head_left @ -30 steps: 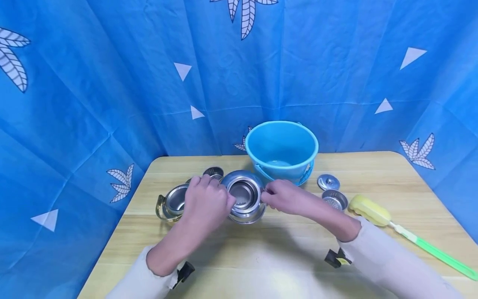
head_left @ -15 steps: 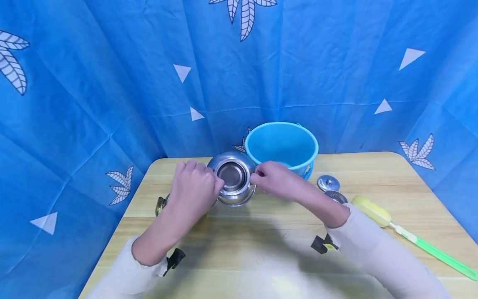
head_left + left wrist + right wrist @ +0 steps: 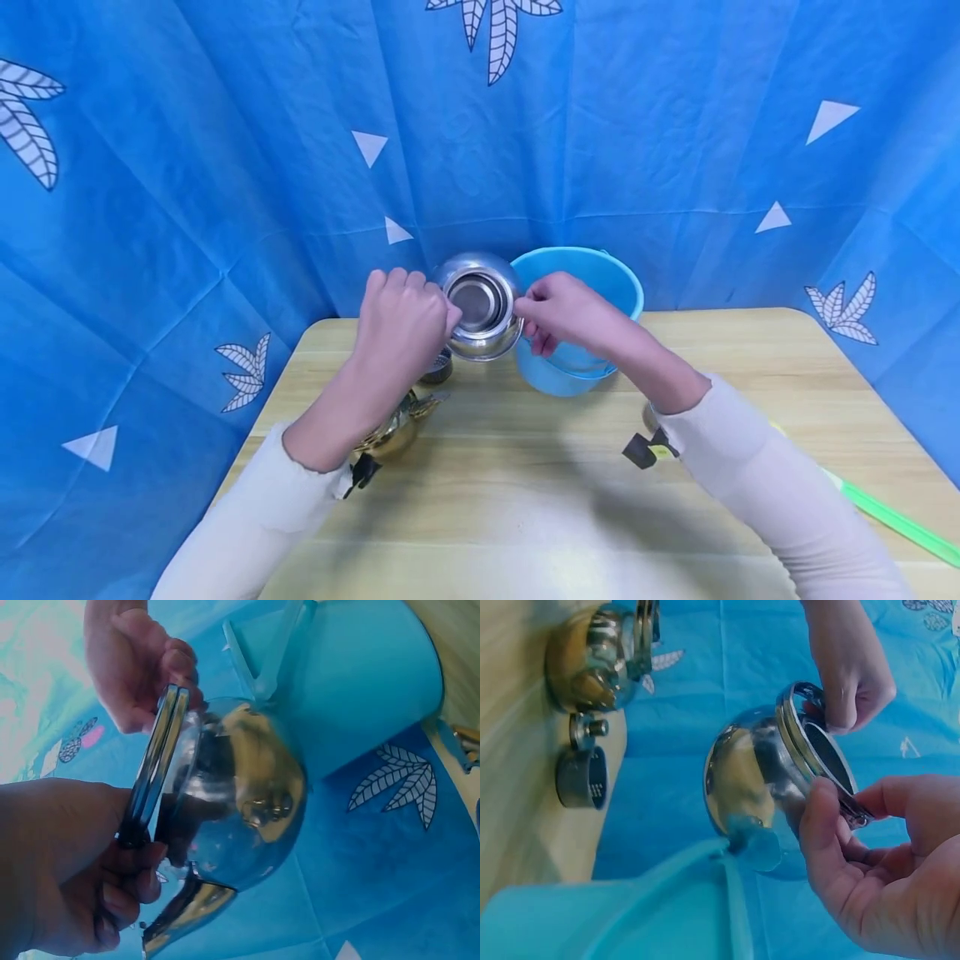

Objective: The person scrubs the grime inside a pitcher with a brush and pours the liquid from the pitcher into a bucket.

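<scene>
A shiny silver teapot (image 3: 487,347) is held up off the table, its open mouth facing the head camera. My left hand (image 3: 401,333) pinches one side of its folded-down handle; in the left wrist view the spout (image 3: 191,904) juts out beside that hand. My right hand (image 3: 570,312) pinches the opposite side of the handle rim, seen closely in the right wrist view. The light-blue bucket (image 3: 555,379) stands just right of the teapot, partly behind my right hand. No lid is on the teapot.
Under my left forearm sits a gold-toned teapot (image 3: 393,433). Behind it is a small perforated strainer (image 3: 438,368); a small lid (image 3: 589,730) shows in the right wrist view. A green-handled brush (image 3: 892,521) lies at right, partly hidden. A blue patterned curtain (image 3: 645,125) hangs behind.
Both hands have carried the silver teapot up and away from me, first slightly left, then back right beside the bucket. The gold teapot's spout has come into sight.
</scene>
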{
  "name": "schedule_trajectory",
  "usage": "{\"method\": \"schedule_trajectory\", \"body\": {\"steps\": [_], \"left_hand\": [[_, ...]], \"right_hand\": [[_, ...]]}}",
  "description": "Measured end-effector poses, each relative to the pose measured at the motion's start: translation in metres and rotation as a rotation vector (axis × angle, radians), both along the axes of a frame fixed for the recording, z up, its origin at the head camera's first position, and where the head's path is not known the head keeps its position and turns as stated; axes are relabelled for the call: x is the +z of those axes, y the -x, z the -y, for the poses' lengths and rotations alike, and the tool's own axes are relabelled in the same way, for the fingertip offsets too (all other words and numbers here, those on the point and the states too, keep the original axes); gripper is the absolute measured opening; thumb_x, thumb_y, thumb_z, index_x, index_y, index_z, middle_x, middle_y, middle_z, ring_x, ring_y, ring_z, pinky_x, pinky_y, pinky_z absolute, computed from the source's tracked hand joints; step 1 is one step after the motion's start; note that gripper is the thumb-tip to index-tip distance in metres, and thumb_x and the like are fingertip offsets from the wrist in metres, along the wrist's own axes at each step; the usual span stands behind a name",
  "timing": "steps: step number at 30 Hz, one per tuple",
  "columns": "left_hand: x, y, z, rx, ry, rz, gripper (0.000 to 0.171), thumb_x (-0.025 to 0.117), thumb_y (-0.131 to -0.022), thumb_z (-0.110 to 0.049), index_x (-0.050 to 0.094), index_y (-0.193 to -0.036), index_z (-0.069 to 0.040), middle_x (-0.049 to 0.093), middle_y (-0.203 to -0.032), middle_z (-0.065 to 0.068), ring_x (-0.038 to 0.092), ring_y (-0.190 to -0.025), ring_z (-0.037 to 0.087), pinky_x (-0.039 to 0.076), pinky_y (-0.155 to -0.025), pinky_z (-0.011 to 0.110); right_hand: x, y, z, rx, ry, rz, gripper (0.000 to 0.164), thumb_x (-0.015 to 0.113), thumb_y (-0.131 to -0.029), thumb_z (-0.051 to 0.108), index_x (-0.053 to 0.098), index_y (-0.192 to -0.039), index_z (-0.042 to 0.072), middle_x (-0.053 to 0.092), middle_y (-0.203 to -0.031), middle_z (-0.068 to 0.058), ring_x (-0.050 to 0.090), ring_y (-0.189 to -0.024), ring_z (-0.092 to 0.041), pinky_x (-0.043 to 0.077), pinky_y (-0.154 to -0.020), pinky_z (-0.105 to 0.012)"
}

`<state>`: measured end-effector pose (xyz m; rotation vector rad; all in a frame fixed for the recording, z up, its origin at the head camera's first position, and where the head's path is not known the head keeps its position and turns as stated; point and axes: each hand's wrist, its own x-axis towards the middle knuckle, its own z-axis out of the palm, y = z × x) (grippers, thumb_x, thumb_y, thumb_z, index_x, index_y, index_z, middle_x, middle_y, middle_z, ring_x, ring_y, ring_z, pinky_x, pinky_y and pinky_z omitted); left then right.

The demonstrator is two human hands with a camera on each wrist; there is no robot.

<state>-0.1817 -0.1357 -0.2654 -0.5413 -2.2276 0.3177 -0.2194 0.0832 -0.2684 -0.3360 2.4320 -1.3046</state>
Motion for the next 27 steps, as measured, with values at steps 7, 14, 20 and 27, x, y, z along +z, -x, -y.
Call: {"method": "schedule_trajectory", "body": {"steps": [7, 14, 20, 27], "left_hand": [[0.007, 0.023, -0.018, -0.033, -0.005, -0.124, 0.044, 0.058, -0.087, -0.021, 0.038, -0.05, -0.009, 0.032, -0.051, 0.003, 0.034, -0.05, 0.021, 0.025, -0.053, 0.033], [0.005, 0.051, -0.039, -0.053, 0.019, -0.164, 0.041, 0.053, -0.092, -0.024, 0.047, -0.055, -0.008, 0.043, -0.054, 0.005, 0.042, -0.053, 0.022, 0.034, -0.054, 0.033], [-0.005, 0.07, -0.059, -0.083, 0.063, -0.209, 0.041, 0.052, -0.095, -0.027, 0.054, -0.058, -0.008, 0.049, -0.056, 0.004, 0.049, -0.053, 0.02, 0.037, -0.053, 0.031], [-0.02, 0.085, -0.078, -0.079, 0.081, -0.263, 0.038, 0.048, -0.095, -0.023, 0.055, -0.061, -0.009, 0.048, -0.054, 0.002, 0.047, -0.048, 0.017, 0.037, -0.049, 0.025]], "right_hand": [[0.012, 0.013, -0.019, -0.041, 0.086, 0.026, 0.03, 0.053, -0.097, 0.024, 0.064, -0.097, -0.004, 0.067, -0.073, -0.013, 0.074, -0.071, -0.029, 0.061, -0.071, -0.041], [0.021, 0.028, -0.043, -0.099, 0.094, 0.025, 0.032, 0.054, -0.097, 0.02, 0.065, -0.103, -0.009, 0.071, -0.075, -0.013, 0.075, -0.071, -0.025, 0.06, -0.074, -0.04], [0.017, 0.037, -0.064, -0.135, 0.115, 0.066, 0.032, 0.053, -0.098, 0.017, 0.061, -0.108, -0.012, 0.074, -0.076, -0.012, 0.075, -0.075, -0.023, 0.06, -0.076, -0.038], [0.01, 0.039, -0.08, -0.206, 0.182, 0.065, 0.032, 0.051, -0.098, 0.014, 0.058, -0.113, -0.014, 0.075, -0.08, -0.014, 0.076, -0.076, -0.021, 0.06, -0.076, -0.037]]}}
